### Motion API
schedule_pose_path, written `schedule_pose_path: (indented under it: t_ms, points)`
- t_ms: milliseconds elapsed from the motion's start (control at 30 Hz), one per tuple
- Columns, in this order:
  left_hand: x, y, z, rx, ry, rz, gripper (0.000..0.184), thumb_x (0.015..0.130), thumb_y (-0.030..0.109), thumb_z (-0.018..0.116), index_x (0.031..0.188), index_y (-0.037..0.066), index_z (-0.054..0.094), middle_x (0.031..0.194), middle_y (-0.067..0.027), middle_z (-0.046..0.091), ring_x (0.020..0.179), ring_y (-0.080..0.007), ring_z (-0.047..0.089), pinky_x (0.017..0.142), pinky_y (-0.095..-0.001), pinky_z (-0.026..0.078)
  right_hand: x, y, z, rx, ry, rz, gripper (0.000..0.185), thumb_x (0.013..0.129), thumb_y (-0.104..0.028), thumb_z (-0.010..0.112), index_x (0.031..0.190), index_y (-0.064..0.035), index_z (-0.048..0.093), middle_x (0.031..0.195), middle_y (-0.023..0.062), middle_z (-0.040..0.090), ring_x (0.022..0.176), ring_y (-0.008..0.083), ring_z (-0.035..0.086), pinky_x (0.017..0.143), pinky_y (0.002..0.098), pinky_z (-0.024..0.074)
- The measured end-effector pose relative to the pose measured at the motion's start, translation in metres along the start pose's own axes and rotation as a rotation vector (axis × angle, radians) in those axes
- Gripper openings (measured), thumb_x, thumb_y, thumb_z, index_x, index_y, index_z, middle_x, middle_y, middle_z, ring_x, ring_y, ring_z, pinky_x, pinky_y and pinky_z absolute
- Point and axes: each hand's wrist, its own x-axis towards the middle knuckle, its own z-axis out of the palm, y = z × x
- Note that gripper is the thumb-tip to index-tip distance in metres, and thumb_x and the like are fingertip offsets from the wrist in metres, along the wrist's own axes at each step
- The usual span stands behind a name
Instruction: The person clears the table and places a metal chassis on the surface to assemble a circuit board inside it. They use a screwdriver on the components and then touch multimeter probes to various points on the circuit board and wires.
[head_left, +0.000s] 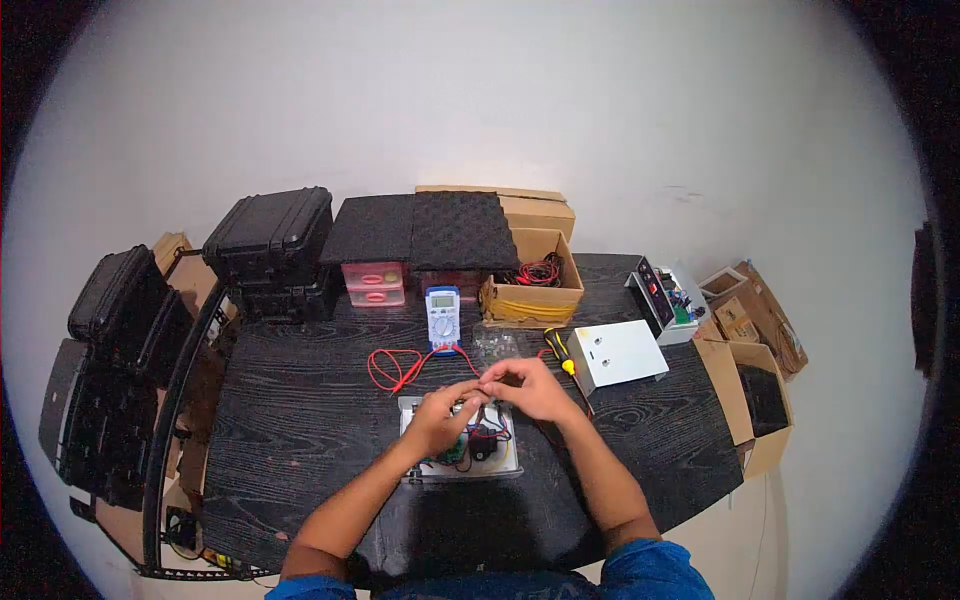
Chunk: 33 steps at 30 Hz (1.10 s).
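While your left hand and right hand meet above the open metal case, the fingers of both are curled in, fingertips nearly together; whether they are closed on a thin wire or something else small, I cannot tell. Right under them, the case lies on the tabletop in front of you, with wires, a black component and a green circuit board inside, partly covered by your left hand.

Expect the wires to be light and limp; pinch them by their insulation, near the end, and don't tug at the joints. Your board is likely fragile, so touch only its edges. The case looks stiff and perhaps slick: steady it by its rim.

Farther out, you have a clear plastic bag just beyond your hands, a blue multimeter with its red lead looped beside it, and, to the right, a yellow-and-black screwdriver next to a white box.
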Motion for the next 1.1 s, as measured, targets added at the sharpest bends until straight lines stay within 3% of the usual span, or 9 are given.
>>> schedule_pose_path:
  t_ms: [100, 300, 400, 500, 600, 700, 800, 1000, 1100]
  points:
    - [-0.001, -0.005, 0.006, -0.042, 0.073, 0.012, 0.028, 0.104, 0.013, 0.061, 0.126, -0.002, 0.068, 0.104, -0.0131, 0.079, 0.099, -0.0215, 0.075, 0.09, -0.0334, 0.056, -0.004, 0.005, 0.003, -0.039, -0.001, -0.108, 0.017, 0.096, -0.011, 0.075, 0.107, 0.0018, 0.075, 0.101, 0.0043, 0.073, 0.094, 0.0121, 0.067, 0.086, 0.0292, 0.0539]
    - [-0.004, -0.006, 0.006, -0.189, 0.061, -0.113, 0.022, 0.104, 0.014, 0.062, 0.117, -0.002, 0.072, 0.1, -0.0092, 0.08, 0.092, -0.0127, 0.073, 0.086, -0.0299, 0.056, -0.005, 0.007, 0.014, 0.138, 0.039, -0.009, 0.015, 0.097, -0.01, 0.073, 0.108, 0.0003, 0.076, 0.101, 0.0062, 0.072, 0.097, 0.0126, 0.068, 0.086, 0.0277, 0.054]
    - [-0.004, -0.006, 0.005, -0.239, 0.071, -0.156, 0.024, 0.101, 0.014, 0.066, 0.119, -0.002, 0.071, 0.108, -0.0131, 0.078, 0.101, -0.0204, 0.074, 0.094, -0.0346, 0.055, -0.007, -0.004, 0.013, 0.186, 0.04, 0.063, 0.017, 0.097, -0.012, 0.073, 0.108, 0.0004, 0.075, 0.101, 0.008, 0.074, 0.1, 0.0134, 0.069, 0.087, 0.0309, 0.0548]
    - [-0.002, 0.002, -0.002, 0.301, 0.094, 0.118, 0.037, 0.094, 0.017, 0.072, 0.126, 0.0, 0.067, 0.121, -0.0174, 0.073, 0.117, -0.0315, 0.068, 0.106, -0.0412, 0.049, 0.004, -0.001, -0.004, -0.201, 0.206, -0.032, 0.019, 0.097, -0.016, 0.074, 0.107, 0.0001, 0.075, 0.104, 0.0098, 0.076, 0.102, 0.0155, 0.07, 0.089, 0.0342, 0.0552]
    - [-0.005, -0.005, -0.004, 0.392, -0.013, 0.079, 0.052, 0.088, 0.022, 0.076, 0.134, 0.001, 0.062, 0.134, -0.0198, 0.066, 0.129, -0.039, 0.058, 0.116, -0.0516, 0.04, 0.026, 0.015, -0.034, -0.703, 0.305, -0.092, 0.016, 0.095, -0.02, 0.069, 0.102, -0.0089, 0.078, 0.106, 0.0132, 0.076, 0.101, 0.032, 0.072, 0.112, 0.0536, 0.0423]
    - [-0.011, -0.015, 0.0, 0.652, -0.125, 0.116, 0.056, 0.088, 0.026, 0.076, 0.136, 0.002, 0.061, 0.136, -0.0189, 0.066, 0.129, -0.0384, 0.059, 0.117, -0.0593, 0.037, 0.047, 0.05, -0.045, -1.007, 0.295, 0.04, 0.017, 0.094, -0.027, 0.071, 0.099, -0.0126, 0.079, 0.099, 0.0133, 0.076, 0.105, 0.0357, 0.07, 0.113, 0.071, 0.0294]
    - [-0.01, -0.012, -0.001, 0.648, -0.136, 0.1, 0.056, 0.088, 0.027, 0.075, 0.136, 0.002, 0.062, 0.137, -0.0195, 0.065, 0.129, -0.0384, 0.059, 0.117, -0.0649, 0.035, 0.067, 0.064, -0.049, -1.162, 0.066, 0.263, 0.016, 0.094, -0.03, 0.069, 0.099, -0.0192, 0.08, 0.098, 0.0115, 0.076, 0.108, 0.0337, 0.07, 0.109, 0.0844, 0.0179]
    - [-0.011, -0.019, -0.001, 0.641, -0.132, 0.106, 0.055, 0.088, 0.027, 0.076, 0.136, 0.002, 0.062, 0.138, -0.019, 0.065, 0.129, -0.0378, 0.06, 0.117, -0.0627, 0.036, 0.092, 0.086, -0.041, -1.164, 0.163, 0.159, 0.011, 0.088, -0.025, 0.071, 0.091, -0.0269, 0.081, 0.096, 0.0074, 0.077, 0.107, 0.0319, 0.072, 0.109, 0.0888, 0.0098]
    - [-0.011, -0.017, 0.001, 0.653, -0.12, 0.113, 0.055, 0.088, 0.026, 0.075, 0.136, 0.003, 0.062, 0.137, -0.0188, 0.065, 0.129, -0.0377, 0.06, 0.117, -0.0621, 0.036, 0.104, 0.092, -0.036, -1.26, 0.131, 0.249, 0.008, 0.086, -0.025, 0.073, 0.085, -0.0287, 0.08, 0.096, 0.0064, 0.078, 0.108, 0.0302, 0.072, 0.108, 0.0902, 0.0062]
